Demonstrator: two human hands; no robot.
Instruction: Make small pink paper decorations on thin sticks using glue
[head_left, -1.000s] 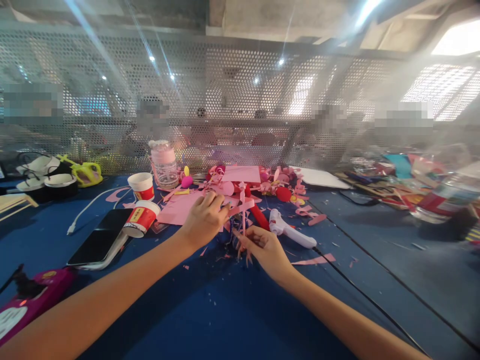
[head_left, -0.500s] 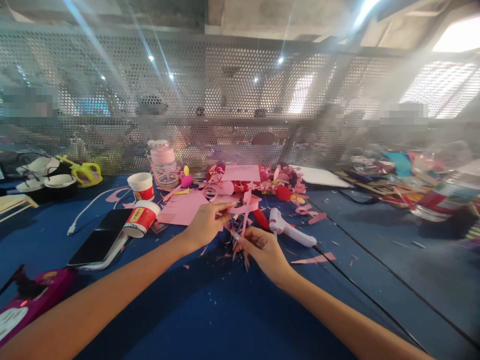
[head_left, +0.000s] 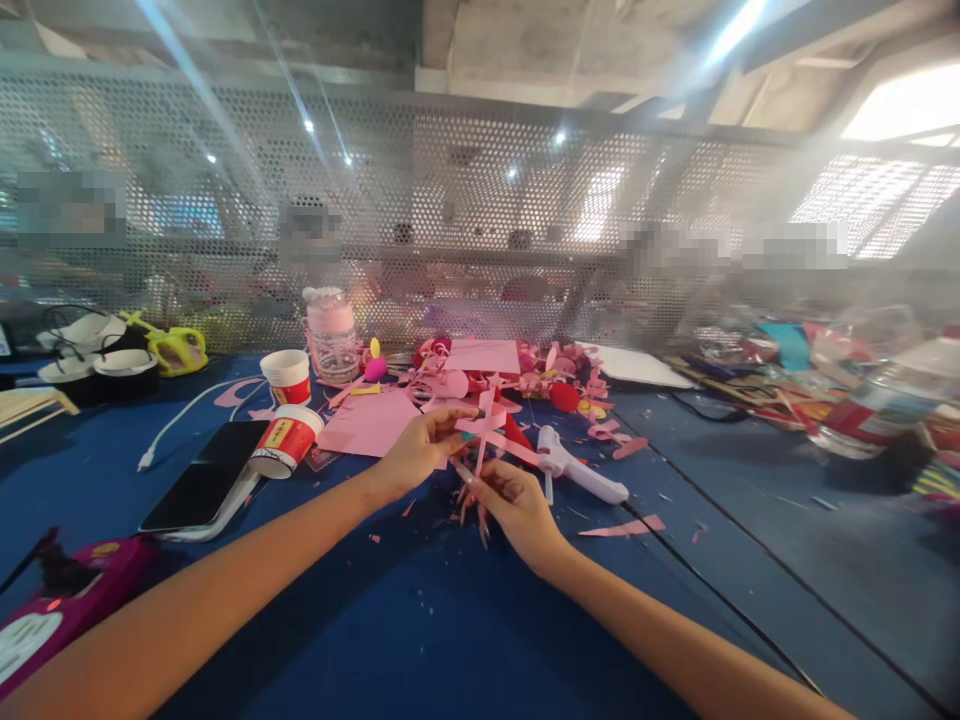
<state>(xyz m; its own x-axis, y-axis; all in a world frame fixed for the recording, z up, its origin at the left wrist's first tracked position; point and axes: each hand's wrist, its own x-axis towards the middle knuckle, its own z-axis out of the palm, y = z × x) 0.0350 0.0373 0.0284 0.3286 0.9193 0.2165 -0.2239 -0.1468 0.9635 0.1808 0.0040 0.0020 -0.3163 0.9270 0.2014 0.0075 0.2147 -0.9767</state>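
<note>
pinching pink paper strips [head_left: 489, 424] | left hand [head_left: 420, 452] grips top | right hand [head_left: 514, 508] grips lower end | cup [head_left: 285, 440] label unreadable

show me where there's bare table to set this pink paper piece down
Mostly bare blue table lies at the near edge, this side of the pink paper piece, and right of the glue gun and its cord, short of the clutter far right. Crowded: the pink scrap pile behind, and the paper cups and phone on the left.
</note>
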